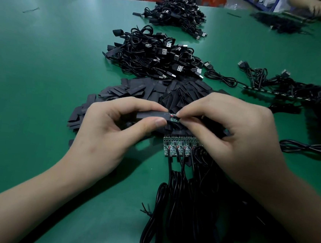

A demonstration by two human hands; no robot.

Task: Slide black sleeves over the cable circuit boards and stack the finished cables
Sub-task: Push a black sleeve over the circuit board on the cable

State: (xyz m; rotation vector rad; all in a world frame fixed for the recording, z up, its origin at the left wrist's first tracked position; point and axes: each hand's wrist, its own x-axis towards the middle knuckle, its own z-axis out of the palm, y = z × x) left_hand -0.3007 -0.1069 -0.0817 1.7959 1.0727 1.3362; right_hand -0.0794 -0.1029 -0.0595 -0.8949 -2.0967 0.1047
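Partly inside sleeve [150, 116], circuit board [174, 119]

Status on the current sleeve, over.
Left hand pinches sleeve; right hand pinches board. Board end shows at sleeve mouth, not fully covered. No obstruction seen.

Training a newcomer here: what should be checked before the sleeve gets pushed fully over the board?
1. Left hand pinches sleeve: ok.
2. Right hand pinches board: ok.
3. Board started into sleeve: ok.
4. Board fully covered: not ok, green end shows.
5. Sleeve mouth unkinked: cannot tell, fingers hide it.
6. Finished pile waiting beyond: ok.
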